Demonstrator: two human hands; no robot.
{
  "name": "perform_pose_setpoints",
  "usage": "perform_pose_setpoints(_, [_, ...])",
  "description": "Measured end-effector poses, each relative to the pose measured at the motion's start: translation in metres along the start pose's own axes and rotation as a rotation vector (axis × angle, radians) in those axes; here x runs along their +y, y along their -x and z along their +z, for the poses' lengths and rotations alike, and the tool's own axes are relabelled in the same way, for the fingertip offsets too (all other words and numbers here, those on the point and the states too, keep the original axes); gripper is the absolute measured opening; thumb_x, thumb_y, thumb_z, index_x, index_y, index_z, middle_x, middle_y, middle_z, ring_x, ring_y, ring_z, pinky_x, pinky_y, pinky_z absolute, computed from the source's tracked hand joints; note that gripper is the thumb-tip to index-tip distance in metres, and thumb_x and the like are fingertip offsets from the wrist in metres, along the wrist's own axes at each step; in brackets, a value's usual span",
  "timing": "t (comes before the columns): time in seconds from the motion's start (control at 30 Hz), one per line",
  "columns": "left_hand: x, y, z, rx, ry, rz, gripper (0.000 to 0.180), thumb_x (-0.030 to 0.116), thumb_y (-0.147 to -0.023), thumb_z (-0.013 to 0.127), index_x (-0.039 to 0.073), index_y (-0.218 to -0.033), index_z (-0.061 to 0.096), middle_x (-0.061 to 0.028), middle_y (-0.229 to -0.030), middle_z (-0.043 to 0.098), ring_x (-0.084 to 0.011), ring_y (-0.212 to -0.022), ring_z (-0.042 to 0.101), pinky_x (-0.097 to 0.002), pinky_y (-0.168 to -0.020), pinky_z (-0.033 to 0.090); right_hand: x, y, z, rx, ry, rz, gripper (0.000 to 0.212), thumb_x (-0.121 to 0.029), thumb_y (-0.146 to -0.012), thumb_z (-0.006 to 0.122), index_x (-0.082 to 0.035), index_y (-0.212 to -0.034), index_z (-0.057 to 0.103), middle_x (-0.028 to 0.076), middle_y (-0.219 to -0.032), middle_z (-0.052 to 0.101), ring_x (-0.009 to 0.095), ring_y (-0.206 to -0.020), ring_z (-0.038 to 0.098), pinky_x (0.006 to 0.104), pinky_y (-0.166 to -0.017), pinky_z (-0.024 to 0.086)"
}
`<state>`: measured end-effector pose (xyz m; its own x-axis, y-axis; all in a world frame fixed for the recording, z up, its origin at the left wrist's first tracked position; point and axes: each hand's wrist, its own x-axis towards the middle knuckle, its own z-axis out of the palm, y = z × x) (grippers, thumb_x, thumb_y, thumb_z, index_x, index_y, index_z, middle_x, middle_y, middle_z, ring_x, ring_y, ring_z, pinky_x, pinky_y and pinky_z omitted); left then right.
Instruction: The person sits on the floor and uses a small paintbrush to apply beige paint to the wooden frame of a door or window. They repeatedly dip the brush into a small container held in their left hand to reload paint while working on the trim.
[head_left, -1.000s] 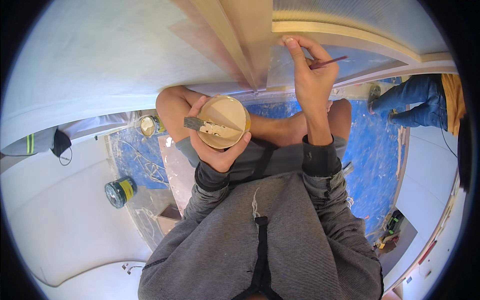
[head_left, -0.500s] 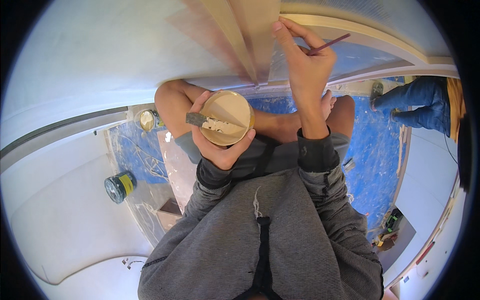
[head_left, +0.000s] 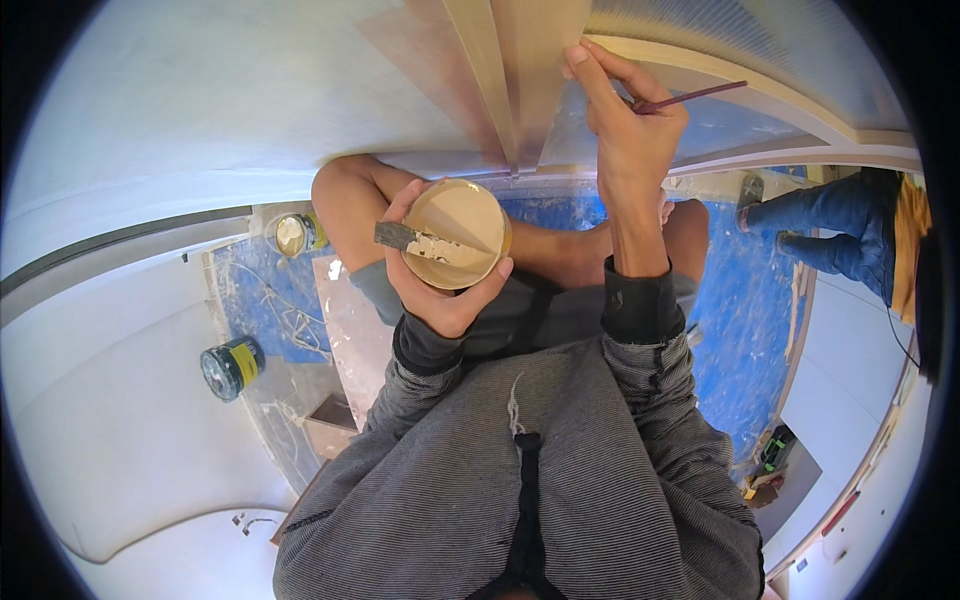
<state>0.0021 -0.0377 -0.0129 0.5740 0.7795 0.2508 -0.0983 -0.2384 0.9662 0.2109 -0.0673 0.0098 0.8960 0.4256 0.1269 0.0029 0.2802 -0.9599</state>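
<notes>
One paint tub (head_left: 508,232), beige contents remaining, sits clasped in the left hand (head_left: 437,305); the right hand (head_left: 638,130) grips a slim dark-red stick (head_left: 708,95) near the wooden frame (head_left: 543,70), finished coverage impossible to judge.

no lettering, number or sign can be read — the yellow label (head_left: 243,362) on the dark bucket (head_left: 221,375) at left is too small to make out.

Around me the floor covering (head_left: 742,340) is blue, scuffed and spattered with pale marks; a smooth pale wall (head_left: 220,120) spreads ahead on my left, reddish near one edge; white panels (head_left: 840,370) run along my right; bright light whitens the surfaces.
</notes>
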Motion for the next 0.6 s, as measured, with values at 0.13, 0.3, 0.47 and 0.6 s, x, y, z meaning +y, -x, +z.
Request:
perform_pose_setpoints(0.13, [0.0021,0.0003,-0.0009,-0.007,-0.016,-0.032,0.092,0.004,-0.064,0.084,-0.003,-0.138,0.030,-0.0186,-0.128,0.050,-0.0263,-0.117,0.054,-0.0378,-0.100,0.045,-0.0033,-0.0017,0.0033,0.011,-0.045,-0.027,0.020,-0.011,-0.084,0.076,0.002,-0.099,0.074,0.005,-0.081,0.072,0.003,-0.070,0.060,0.0147,-0.059,0.042])
perform_pose_setpoints(0.3, [-0.0002,-0.0001,0.0000,0.000,-0.017,0.007,0.093,0.002,-0.064,0.083,-0.003,-0.139,0.029,-0.0194,-0.129,0.050,-0.0266,-0.118,0.054,-0.0379,-0.101,0.044,-0.0028,-0.0018,-0.0016,0.015,-0.003,0.006,0.020,-0.011,-0.084,0.076,0.002,-0.099,0.074,0.004,-0.081,0.072,0.003,-0.072,0.061,0.0152,-0.060,0.043])
perform_pose_setpoints(0.47, [0.0076,-0.0023,0.0008,-0.004,-0.036,-0.013,0.093,0.004,-0.063,0.084,-0.003,-0.139,0.031,-0.0189,-0.127,0.051,-0.0266,-0.117,0.055,-0.0376,-0.100,0.045,-0.0048,-0.0002,0.0022,0.047,-0.018,0.024,0.018,-0.010,-0.084,0.076,0.002,-0.097,0.074,0.004,-0.082,0.072,0.003,-0.070,0.060,0.0155,-0.059,0.043])
perform_pose_setpoints(0.6, [0.0069,-0.0018,0.0035,0.022,0.013,-0.011,0.093,0.005,-0.063,0.084,-0.003,-0.139,0.030,-0.0189,-0.127,0.051,-0.0267,-0.117,0.055,-0.0378,-0.100,0.045,-0.0038,0.0003,-0.0017,0.032,0.000,0.035,0.018,-0.010,-0.084,0.076,0.002,-0.097,0.074,0.005,-0.083,0.072,0.005,-0.071,0.061,0.0169,-0.060,0.043])
